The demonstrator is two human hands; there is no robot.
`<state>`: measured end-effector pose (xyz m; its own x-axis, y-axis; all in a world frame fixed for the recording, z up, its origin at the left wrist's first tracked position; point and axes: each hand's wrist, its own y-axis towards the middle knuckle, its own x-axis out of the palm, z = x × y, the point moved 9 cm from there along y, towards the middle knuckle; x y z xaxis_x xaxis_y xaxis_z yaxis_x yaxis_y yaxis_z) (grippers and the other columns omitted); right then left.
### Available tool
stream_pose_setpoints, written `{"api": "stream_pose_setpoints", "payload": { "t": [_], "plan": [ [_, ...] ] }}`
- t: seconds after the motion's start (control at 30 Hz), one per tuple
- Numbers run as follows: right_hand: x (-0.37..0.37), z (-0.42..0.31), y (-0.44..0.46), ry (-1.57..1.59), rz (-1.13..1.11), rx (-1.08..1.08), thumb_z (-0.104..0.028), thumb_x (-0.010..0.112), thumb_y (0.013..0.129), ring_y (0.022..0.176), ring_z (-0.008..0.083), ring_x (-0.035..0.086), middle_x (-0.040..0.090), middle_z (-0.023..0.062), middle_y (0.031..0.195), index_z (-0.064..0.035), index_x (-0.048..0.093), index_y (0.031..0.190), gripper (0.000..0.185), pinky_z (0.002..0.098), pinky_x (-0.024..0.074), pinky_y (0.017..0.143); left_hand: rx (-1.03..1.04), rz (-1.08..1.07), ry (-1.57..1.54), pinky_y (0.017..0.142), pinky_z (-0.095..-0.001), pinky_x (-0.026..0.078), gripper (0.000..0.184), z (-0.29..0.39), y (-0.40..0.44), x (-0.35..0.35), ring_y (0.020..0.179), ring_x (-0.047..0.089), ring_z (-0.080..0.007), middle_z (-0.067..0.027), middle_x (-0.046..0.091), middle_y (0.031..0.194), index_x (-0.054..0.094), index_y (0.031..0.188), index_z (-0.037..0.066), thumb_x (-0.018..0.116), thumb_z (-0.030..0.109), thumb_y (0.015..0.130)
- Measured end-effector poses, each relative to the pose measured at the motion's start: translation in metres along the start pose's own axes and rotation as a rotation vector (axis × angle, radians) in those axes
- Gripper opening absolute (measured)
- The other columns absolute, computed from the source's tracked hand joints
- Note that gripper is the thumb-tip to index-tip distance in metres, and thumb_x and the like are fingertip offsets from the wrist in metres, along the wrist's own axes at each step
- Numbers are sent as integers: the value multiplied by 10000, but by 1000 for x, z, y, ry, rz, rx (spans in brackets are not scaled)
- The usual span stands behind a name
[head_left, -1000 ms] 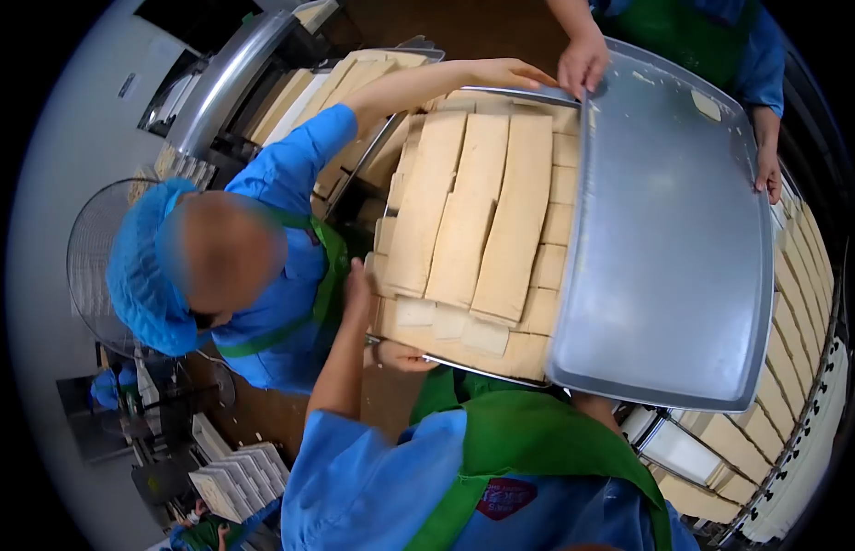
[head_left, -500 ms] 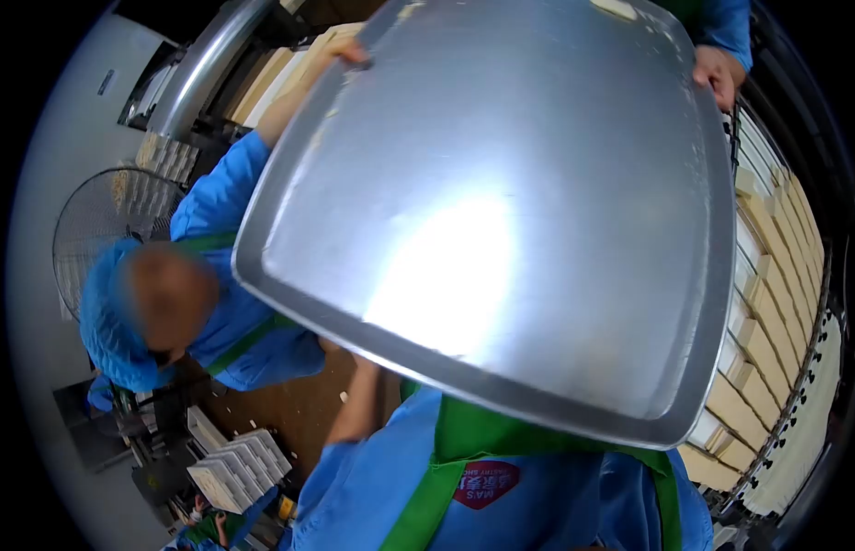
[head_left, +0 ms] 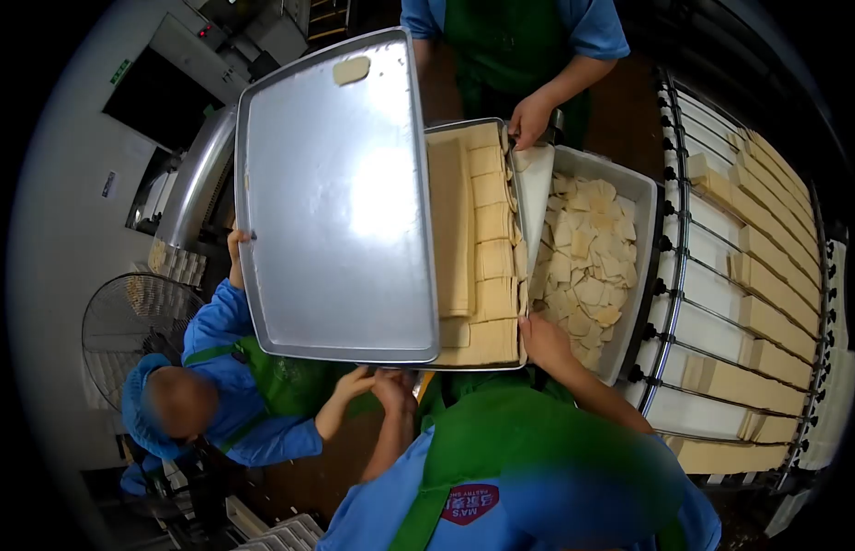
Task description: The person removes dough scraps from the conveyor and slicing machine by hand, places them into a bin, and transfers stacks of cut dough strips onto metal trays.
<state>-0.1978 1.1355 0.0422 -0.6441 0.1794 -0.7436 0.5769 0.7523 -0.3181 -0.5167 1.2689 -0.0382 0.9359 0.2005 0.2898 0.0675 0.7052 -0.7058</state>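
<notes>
A metal tray [head_left: 523, 303] stacked with pale rectangular dough sheets [head_left: 490, 248] lies in front of me, its left part hidden beneath a shiny baking tray [head_left: 335, 211]. My right hand [head_left: 544, 342] is closed around the loaded tray's near right corner. Below the trays' near edge, my left hand [head_left: 395, 390] is closed on a tray rim; which of the two is hard to see. Only one small dough piece [head_left: 351, 70] lies on the shiny tray. A co-worker's hand [head_left: 239, 241] holds that tray's left edge; another person's hand [head_left: 530, 119] grips the loaded tray's far right corner.
Right of the loaded tray stands a grey bin [head_left: 643, 197] full of dough scraps [head_left: 588, 266]. Beyond it a conveyor [head_left: 694, 358] carries rows of stacked dough sheets. One co-worker [head_left: 234, 367] stands at left, another [head_left: 505, 46] opposite me. A caged fan [head_left: 138, 321] is behind at left.
The shiny tray has moved down and left, away from my view, uncovering the loaded tray and the scrap bin. My right hand now shows at the loaded tray's corner.
</notes>
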Motion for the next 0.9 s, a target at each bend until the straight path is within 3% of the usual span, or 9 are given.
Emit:
{"api": "stream_pose_setpoints", "payload": {
  "t": [0.07, 0.2, 0.43, 0.53, 0.63, 0.67, 0.73, 0.8, 0.9],
  "plan": [
    [7, 4, -1, 9, -87, 48, -393, 316, 972, 826, 429, 606, 637, 254, 843, -12, 582, 961, 465, 515, 461, 763, 315, 282, -12, 801, -328, 446, 271, 32, -8, -22, 897, 517, -195, -46, 523, 1022, 500, 1091, 76, 414, 282, 938],
    [5, 10, 12, 40, -218, 4, -402, 329, 972, 854, 413, 604, 643, 234, 870, 4, 571, 1033, 477, 483, 454, 782, 265, 133, 64, 757, -297, 432, 242, 31, -18, 14, 893, 484, -177, -43, 501, 1043, 496, 1041, 63, 422, 241, 895],
    [-95, -74, 58, 16, 288, -266, -292, 550, 900, 1158, 398, 450, 446, 242, 1296, -1, 474, 1225, 442, 459, 385, 927, 304, 134, 559, 998, -368, 334, 626, 15, -39, 37, 1150, 449, -278, -190, 434, 1259, 274, 1335, -55, 530, 312, 898],
    [-85, -69, 116, 12, 472, -102, -345, 536, 904, 1244, 419, 358, 342, 263, 1377, 18, 330, 1353, 613, 481, 310, 1020, 133, -51, 562, 803, -275, 411, 667, 17, -20, 39, 820, 432, -175, -75, 455, 951, 270, 1371, 38, 509, 462, 915],
    [-73, -56, 147, -51, 412, -49, -393, 496, 919, 1309, 443, 254, 274, 270, 1423, 31, 205, 1413, 713, 494, 214, 1087, 791, 524, 1090, 890, -410, 367, 575, 79, -22, 4, 1007, 448, -269, -153, 490, 1102, 327, 1363, 47, 442, 430, 950],
    [-69, -51, 153, -65, 410, -50, -393, 496, 919, 1309, 443, 254, 274, 270, 1423, 31, 205, 1413, 713, 494, 214, 1087, 559, 722, 1082, 983, -428, 331, 592, 79, -14, -20, 1142, 431, -310, -176, 422, 1314, 293, 1393, 69, 410, 451, 956],
    [-51, -33, 172, 81, 388, -2, -424, 451, 936, 1348, 436, 176, 237, 270, 1448, 33, 184, 1425, 721, 476, 161, 1111, 348, 507, 165, 1064, -399, 282, 624, 56, 38, -38, 1244, 374, -300, -139, 324, 1434, 259, 1416, 93, 362, 501, 956],
    [-55, -27, 185, 127, 419, -24, -416, 431, 946, 1356, 421, 181, 244, 275, 1448, 46, 200, 1420, 702, 457, 146, 1120, 235, -146, -243, 1105, -401, 214, 643, 60, 39, 53, 1348, 245, -281, -117, 168, 1513, 148, 1456, 77, 302, 480, 979],
    [-56, -12, 196, 384, 392, -138, -349, 463, 935, 1275, 419, 325, 386, 270, 1354, 31, 343, 1363, 586, 438, 235, 1086, 150, -63, -68, 1114, -368, 200, 655, 36, 77, 43, 1354, 236, -273, -115, 156, 1516, 42, 1476, 90, 293, 449, 990]
  ]
}}
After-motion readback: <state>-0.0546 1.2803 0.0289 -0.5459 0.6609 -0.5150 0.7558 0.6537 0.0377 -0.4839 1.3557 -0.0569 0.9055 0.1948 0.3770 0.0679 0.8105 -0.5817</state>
